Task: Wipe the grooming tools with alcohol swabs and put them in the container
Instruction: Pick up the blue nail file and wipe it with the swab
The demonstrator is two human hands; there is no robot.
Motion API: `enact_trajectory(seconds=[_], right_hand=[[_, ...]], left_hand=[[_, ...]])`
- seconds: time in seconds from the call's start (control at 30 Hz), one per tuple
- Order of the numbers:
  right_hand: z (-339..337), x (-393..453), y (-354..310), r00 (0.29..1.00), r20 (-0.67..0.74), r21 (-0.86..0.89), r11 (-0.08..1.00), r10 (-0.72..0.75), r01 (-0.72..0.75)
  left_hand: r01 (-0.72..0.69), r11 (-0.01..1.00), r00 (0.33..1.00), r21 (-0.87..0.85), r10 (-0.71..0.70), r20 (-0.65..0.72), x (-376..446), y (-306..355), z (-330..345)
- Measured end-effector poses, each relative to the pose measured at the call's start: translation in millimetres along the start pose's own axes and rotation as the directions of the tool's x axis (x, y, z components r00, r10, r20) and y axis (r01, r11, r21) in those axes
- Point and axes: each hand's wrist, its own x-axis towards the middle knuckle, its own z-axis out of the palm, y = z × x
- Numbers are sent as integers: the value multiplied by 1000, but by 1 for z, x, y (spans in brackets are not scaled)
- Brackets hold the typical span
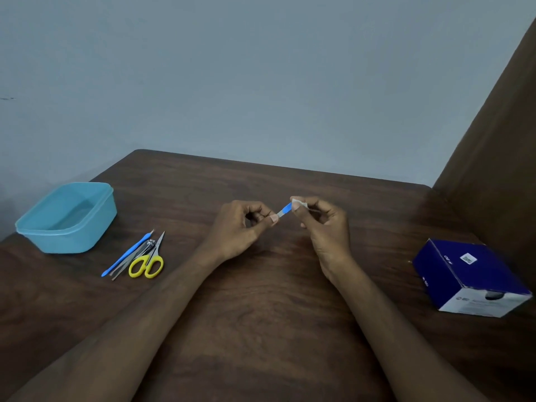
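Mid-frame, the left hand (pixel 240 227) pinches a blue-handled tool (pixel 284 209) while the right hand (pixel 322 224) fingers pinch a swab (pixel 298 203) round it: wiping. Next, probably carry it to the container (pixel 66 217) at left.

The worktop (pixel 261 314) looks like dark wood with a visible grain and a dull sheen. The container (pixel 68 217) is light blue, slightly translucent plastic, smooth. The scissors (pixel 149 261) have bare metal blades and glossy yellow plastic loops; the tweezers (pixel 127 264) beside them look like plain metal. The box (pixel 470 278) appears to be printed cardboard, dark blue and white. The swab (pixel 298 203) looks like white paper or cloth.
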Motion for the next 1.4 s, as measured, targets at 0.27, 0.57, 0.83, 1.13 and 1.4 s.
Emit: enact_trajectory(seconds=[0.27, 0.57, 0.83, 1.13, 1.4], right_hand=[[0, 4, 4, 994, 45, 7, 995, 95, -96], [-7, 10, -3, 948, 108, 221, 923, 298, -315], [-4, 6, -4, 957, 127, 139, 951, 261, -277], [-7, 8, 4, 970, 12, 135, 961, 241, -240], [-4, 8, 4, 980, -95, 132, 978, 175, -162]], left_hand=[[-111, 994, 994, 0, 111, 24, 0, -1, -1], [-113, 992, 992, -59, 116, 48, 2, -4, -1], [-68, 996, 995, -61, 72, 65, 1, -4, -1], [-226, 917, 961, 329, 264, -77, -10, 8, 0], [-207, 871, 941, 445, 302, -153, -12, 15, -1]])
